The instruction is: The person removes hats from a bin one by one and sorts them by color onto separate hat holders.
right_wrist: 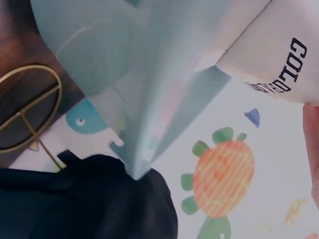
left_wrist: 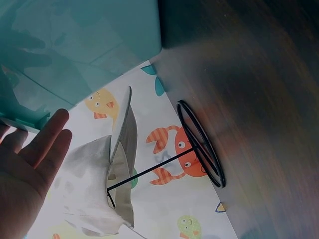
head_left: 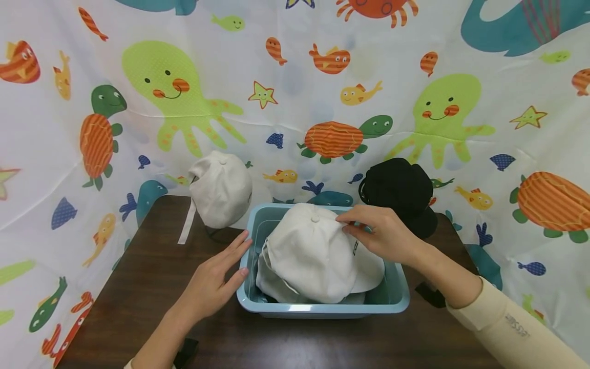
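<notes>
A white baseball cap (head_left: 309, 256) with dark lettering at its front lies in a light blue plastic bin (head_left: 322, 308), its brim toward the right. More pale fabric (head_left: 274, 284) shows beneath it; its full shape is hidden. My right hand (head_left: 384, 233) pinches the crown of this cap between thumb and fingertips, near the top button. At the bin's left side, my left hand (head_left: 209, 284) rests its extended fingers against the rim. In the left wrist view those fingers (left_wrist: 47, 142) lie beside the bin wall (left_wrist: 89, 45).
Behind left, another white cap (head_left: 221, 189) hangs on a black wire stand (left_wrist: 202, 144). A black cap (head_left: 398, 192) sits behind right, by a gold-coloured wire stand (right_wrist: 60, 89). The dark wooden table (head_left: 138, 287) meets a sea-animal printed curtain (head_left: 295, 77).
</notes>
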### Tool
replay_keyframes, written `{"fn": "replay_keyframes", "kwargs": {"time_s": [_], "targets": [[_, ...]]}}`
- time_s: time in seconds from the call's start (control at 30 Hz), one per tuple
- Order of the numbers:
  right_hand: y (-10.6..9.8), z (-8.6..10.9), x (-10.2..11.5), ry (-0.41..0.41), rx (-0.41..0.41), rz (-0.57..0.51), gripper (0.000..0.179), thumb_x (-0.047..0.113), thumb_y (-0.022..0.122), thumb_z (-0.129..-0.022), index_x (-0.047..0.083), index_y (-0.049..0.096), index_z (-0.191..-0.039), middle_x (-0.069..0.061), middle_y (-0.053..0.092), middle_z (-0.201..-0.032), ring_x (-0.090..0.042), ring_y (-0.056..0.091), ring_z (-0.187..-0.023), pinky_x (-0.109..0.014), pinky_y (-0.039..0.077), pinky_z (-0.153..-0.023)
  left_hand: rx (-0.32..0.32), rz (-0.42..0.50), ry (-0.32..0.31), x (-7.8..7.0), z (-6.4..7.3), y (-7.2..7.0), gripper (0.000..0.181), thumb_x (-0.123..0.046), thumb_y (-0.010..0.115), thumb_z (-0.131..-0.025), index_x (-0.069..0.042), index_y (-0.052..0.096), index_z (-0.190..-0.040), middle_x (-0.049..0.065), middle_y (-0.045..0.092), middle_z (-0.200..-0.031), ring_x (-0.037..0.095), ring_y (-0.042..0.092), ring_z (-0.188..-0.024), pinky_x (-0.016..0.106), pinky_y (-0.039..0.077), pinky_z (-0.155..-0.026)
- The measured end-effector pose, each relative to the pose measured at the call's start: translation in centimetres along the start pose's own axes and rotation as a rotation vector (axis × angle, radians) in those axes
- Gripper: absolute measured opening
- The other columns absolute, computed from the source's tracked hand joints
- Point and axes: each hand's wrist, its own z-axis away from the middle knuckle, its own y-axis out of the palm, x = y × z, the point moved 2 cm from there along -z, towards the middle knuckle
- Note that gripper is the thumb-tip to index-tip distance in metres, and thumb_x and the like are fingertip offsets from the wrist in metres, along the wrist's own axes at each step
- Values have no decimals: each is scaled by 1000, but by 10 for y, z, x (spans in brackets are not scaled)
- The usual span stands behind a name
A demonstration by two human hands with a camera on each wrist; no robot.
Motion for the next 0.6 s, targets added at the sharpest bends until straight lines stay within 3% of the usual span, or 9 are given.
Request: {"fn": "replay_keyframes", "kwargs": {"time_s": [0.6], "targets": [[-28,-24,11,-53,-77,46,41,-20,82,-74,3,77,-108,-4,76,-98,-13,66,-80,-14,54,-75,-1,6,-4,0,0,0,59,-22,65,-102,-14,48,-158,-3,37,-168,21,46,-147,41,43,-114]]}}
